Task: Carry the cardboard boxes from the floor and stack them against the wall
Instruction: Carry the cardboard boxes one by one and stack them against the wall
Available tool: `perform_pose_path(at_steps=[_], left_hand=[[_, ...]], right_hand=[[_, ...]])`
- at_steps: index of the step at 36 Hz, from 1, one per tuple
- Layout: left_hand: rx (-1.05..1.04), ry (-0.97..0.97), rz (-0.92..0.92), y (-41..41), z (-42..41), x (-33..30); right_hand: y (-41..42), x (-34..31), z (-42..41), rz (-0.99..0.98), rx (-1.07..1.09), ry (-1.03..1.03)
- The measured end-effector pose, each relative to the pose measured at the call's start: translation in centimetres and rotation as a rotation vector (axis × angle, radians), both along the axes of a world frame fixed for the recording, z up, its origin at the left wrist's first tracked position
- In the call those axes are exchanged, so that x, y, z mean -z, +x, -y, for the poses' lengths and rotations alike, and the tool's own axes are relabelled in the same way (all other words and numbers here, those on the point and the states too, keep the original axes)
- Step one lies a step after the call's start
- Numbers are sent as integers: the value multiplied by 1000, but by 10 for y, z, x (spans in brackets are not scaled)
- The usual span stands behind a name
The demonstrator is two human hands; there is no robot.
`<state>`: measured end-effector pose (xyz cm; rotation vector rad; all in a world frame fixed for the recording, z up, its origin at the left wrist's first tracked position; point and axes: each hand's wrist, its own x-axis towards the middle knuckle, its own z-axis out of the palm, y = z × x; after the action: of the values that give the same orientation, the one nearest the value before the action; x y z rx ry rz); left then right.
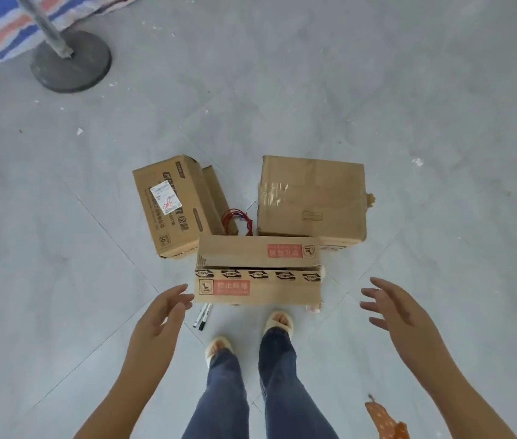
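Person stood over nearest taped box (258,269) on floor (60,248), left hand (159,315) and right hand (390,307) flanking it, fingers spread, holding nothing. Weight unclear; gripping both ends low probably safest.

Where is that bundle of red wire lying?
In the head view, the bundle of red wire lies on the grey tiled floor near the middle, in the gap between the labelled cardboard box on the left and the plain cardboard box on the right.

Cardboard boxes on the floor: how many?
3. Taped box nearest the feet, labelled box behind it at left, plain box behind at right. None visibly hidden.
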<state>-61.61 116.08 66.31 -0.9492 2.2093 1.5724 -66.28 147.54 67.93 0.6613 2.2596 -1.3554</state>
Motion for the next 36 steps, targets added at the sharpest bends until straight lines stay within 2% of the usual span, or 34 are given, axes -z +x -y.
perform_pose_path(at_steps=[4,11,15,17,20,27,31,36], left_hand=[[52,-55,93,-48,-9,70],[68,-265,392,-124,8,253],[93,-323,463,-163,17,325],[53,-320,487,-177,19,351],[-92,-216,507,-178,27,385],[-216,-121,484,-170,34,408],[-242,-82,441,-159,34,395],[-262,-97,394,-138,35,351]], right_hand=[[-45,75,-11,84,-25,26],[-99,245,-3,234,-24,106],[-128,325,13,270,26,158],[-138,359,18,285,54,173],[-145,397,22,370,79,167],[-149,420,17,464,196,123],[-133,403,14,479,228,55],[-110,356,13,471,254,68]])
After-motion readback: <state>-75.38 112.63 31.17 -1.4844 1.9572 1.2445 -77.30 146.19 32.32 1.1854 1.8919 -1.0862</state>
